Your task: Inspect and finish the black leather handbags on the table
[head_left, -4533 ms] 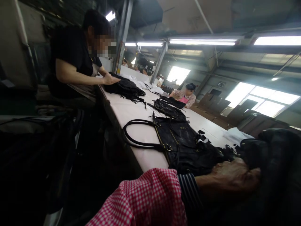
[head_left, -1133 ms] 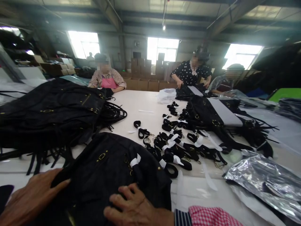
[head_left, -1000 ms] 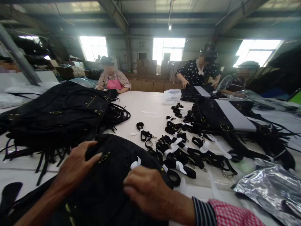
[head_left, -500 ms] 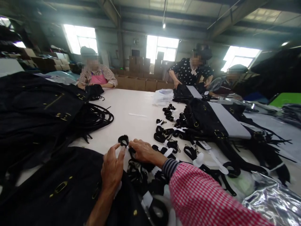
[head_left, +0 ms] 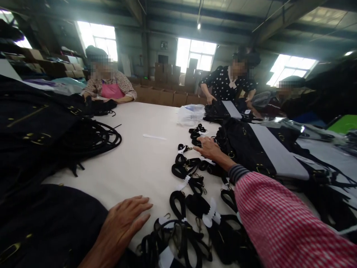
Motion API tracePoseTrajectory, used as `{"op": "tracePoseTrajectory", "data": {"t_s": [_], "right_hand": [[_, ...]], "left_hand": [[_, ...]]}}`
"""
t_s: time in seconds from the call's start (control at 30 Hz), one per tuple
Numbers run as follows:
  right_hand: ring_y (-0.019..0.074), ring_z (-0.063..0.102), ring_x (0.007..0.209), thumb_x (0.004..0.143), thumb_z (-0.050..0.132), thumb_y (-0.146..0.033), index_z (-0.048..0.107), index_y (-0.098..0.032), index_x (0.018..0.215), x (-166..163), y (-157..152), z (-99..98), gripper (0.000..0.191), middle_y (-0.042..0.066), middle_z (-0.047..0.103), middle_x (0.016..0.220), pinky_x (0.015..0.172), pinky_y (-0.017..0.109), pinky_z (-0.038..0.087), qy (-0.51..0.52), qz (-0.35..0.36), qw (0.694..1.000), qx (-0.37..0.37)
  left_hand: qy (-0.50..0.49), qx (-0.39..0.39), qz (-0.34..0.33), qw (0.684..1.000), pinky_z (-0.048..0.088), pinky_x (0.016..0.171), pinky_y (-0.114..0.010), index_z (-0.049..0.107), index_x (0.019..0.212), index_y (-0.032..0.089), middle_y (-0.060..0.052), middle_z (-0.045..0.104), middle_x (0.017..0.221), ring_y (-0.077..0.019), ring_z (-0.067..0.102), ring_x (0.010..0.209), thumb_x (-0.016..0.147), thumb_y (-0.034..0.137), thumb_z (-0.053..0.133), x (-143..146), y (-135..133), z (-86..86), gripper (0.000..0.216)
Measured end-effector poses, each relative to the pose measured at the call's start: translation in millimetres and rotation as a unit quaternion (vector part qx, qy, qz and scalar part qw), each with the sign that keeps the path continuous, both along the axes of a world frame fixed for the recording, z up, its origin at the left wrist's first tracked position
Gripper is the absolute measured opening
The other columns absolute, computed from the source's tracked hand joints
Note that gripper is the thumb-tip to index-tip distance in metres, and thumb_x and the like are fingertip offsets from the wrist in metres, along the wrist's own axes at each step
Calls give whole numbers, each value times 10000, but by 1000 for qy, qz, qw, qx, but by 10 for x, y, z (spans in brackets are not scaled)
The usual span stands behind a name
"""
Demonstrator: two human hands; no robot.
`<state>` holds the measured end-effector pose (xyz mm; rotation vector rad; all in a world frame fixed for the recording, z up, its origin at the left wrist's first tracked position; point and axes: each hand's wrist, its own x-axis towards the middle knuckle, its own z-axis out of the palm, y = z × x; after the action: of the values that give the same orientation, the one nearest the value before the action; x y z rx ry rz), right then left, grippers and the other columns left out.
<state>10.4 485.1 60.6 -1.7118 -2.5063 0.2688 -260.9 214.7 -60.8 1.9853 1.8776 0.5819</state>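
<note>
My left hand [head_left: 125, 217] lies open, fingers stretched out, over the white table beside a black bag [head_left: 55, 219]. It holds nothing. My right hand [head_left: 209, 148] reaches out over bundled black straps, fingers extended and apart, and nothing shows in its grip. A coiled black strap [head_left: 196, 139] is at its fingertips; whether they touch I cannot tell. Nearer to me are more strap bundles [head_left: 178, 203] with metal hooks. White paper bands [head_left: 211, 214] wrap several of them.
Black bags [head_left: 28, 115] with looped cords pile up at left. At right lies another bag stack [head_left: 245, 145] with a pale grey panel. A clear plastic bag [head_left: 191, 113] and white strip [head_left: 154, 137] rest on the table [head_left: 134, 156]. Three people work across it.
Both hands have left the small black strap they were working on together. My right hand has moved forward and right over the bundles; my left has drawn back and flattened. The view has shifted.
</note>
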Motion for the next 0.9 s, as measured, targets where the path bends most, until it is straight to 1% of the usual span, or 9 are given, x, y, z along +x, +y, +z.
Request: {"op": "tracePoseTrajectory", "data": {"t_s": [0.13, 0.27, 0.4, 0.57, 0.67, 0.73, 0.8, 0.87, 0.9], "right_hand": [[462, 393, 1362, 955, 551, -532, 438, -179, 1500, 48, 519, -377, 659, 253, 466, 1460, 1072, 646, 276, -59, -73, 995, -10], [453, 473, 1302, 932, 541, -347, 483, -204, 1462, 141, 553, -507, 552, 231, 528, 1406, 1037, 654, 300, -91, -52, 993, -51], [306, 631, 1088, 832, 586, -197, 585, -239, 1342, 187, 99, -377, 512, 129, 673, 1223, 912, 418, 458, -87, 68, 984, -141], [203, 637, 759, 789, 652, -281, 635, -204, 1198, 374, -1028, -234, 417, 55, 705, 940, 598, 262, 443, -38, 278, 920, -273], [190, 622, 617, 812, 688, -404, 657, -195, 1196, 533, -1272, -37, 438, 22, 675, 772, 501, 248, 409, -52, 264, 882, -387], [175, 630, 555, 851, 677, -489, 682, -192, 1168, 558, -1058, 106, 434, 5, 672, 711, 491, 242, 435, -19, 216, 863, -456], [175, 678, 634, 927, 605, -516, 693, -194, 1154, 487, -618, 172, 403, 29, 718, 800, 579, 251, 495, 31, 152, 916, -371], [197, 707, 882, 961, 588, -441, 701, -213, 1157, 347, -96, 119, 321, 59, 741, 989, 799, 272, 521, 12, 60, 989, -136], [239, 665, 1088, 964, 588, -376, 671, -198, 1233, 268, 150, 47, 333, 103, 710, 1165, 948, 312, 483, 3, 19, 997, -76]], "left_hand": [[-15, 31, 21, 999, 436, 1180, -511, 743, 1215, 393, 20, 668, 1386, -252, 568, 1337, 998, 503, 445, 11, -34, -69, 384], [-28, 57, 32, 997, 446, 1185, -444, 758, 1184, 377, 21, 682, 1366, -238, 579, 1324, 998, 488, 456, 50, -64, -60, 372], [-3, 56, 40, 998, 482, 1154, -450, 753, 1179, 402, 41, 681, 1366, -240, 600, 1302, 985, 513, 471, 45, -52, -61, 360], [-7, 57, 33, 998, 491, 1136, -435, 747, 1195, 375, 17, 688, 1356, -238, 596, 1303, 999, 477, 439, 18, -35, -87, 379], [-20, 56, 44, 997, 503, 1115, -414, 770, 1088, 366, 27, 700, 1326, -230, 605, 1278, 1003, 502, 418, 28, -53, -61, 386], [-25, 49, 50, 997, 515, 1093, -399, 775, 989, 355, 31, 708, 1300, -230, 611, 1261, 994, 552, 423, 42, -66, -36, 403], [-28, 47, 52, 997, 521, 1079, -391, 768, 965, 351, 35, 709, 1292, -231, 611, 1257, 992, 574, 415, 50, -75, -26, 419], [-23, 52, 55, 997, 521, 1079, -388, 765, 973, 352, 37, 706, 1297, -233, 609, 1262, 989, 573, 428, 40, -81, -47, 403], [-17, 56, 51, 997, 523, 1080, -386, 765, 979, 354, 38, 706, 1301, -234, 608, 1266, 987, 566, 442, 26, -84, -72, 386]]}}
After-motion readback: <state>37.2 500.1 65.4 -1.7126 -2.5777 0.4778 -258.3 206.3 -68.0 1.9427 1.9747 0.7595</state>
